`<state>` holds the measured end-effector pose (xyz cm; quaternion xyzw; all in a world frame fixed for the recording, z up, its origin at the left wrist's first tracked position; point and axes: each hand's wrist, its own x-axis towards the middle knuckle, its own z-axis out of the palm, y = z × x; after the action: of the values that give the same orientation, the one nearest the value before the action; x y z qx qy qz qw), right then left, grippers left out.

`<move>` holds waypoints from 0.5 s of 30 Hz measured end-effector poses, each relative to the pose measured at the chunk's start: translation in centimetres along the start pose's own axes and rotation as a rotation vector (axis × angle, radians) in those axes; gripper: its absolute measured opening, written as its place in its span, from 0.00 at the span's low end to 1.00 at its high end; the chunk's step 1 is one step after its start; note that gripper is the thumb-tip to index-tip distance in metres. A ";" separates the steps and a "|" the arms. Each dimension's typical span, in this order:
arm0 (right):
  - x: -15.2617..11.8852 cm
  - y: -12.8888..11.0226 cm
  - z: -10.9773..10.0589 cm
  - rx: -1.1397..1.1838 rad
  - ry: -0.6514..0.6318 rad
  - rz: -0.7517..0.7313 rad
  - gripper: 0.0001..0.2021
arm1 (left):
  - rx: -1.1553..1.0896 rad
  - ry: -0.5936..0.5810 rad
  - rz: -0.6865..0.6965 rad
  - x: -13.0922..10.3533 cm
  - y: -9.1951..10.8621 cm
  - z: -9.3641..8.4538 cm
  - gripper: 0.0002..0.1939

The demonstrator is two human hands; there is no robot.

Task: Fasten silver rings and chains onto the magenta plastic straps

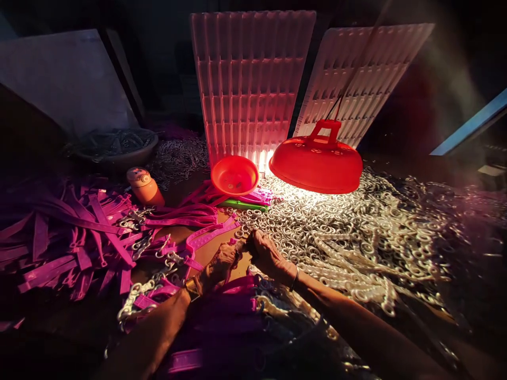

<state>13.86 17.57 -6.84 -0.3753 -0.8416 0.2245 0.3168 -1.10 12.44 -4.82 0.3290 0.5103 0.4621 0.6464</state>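
Observation:
Both hands meet at the middle of the work surface, under the lamp light. My left hand (pixel 225 259) is closed, with a bit of magenta strap showing at its fingertips. Close by, my right hand (pixel 271 256) has its fingers pinched together; what they grip is too small and dark to make out. A magenta strap with a row of holes (pixel 212 236) curves just behind my left hand. Silvery chains of ring links (pixel 348 258) lie heaped beside my right hand. More magenta straps (pixel 233 306) and chain rest below my wrists.
A red lampshade (pixel 317 163) hangs low over the chain heap. Behind the hands sits a red bowl (pixel 235 177), with a green strip (pixel 243 205) near it. An orange bottle (pixel 146 187) stands by piled magenta straps (pixel 79 232). Ribbed panels (pixel 253 79) lean at the back.

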 end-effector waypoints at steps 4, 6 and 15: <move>0.2 -0.8 -0.4 -0.113 -0.121 -0.204 0.12 | -0.080 0.008 -0.049 0.0 -0.2 -0.2 0.13; 0.3 -1.3 -0.6 -0.058 -0.162 -0.286 0.12 | -0.081 0.030 -0.111 0.9 -1.0 -0.2 0.15; 3.7 0.1 -1.3 0.713 -0.025 0.236 0.08 | -0.072 0.124 -0.060 1.6 -1.6 0.7 0.22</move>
<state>12.91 20.65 -4.63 -0.3331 -0.6652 0.5432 0.3891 0.09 13.42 -6.70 0.2608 0.5419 0.4801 0.6386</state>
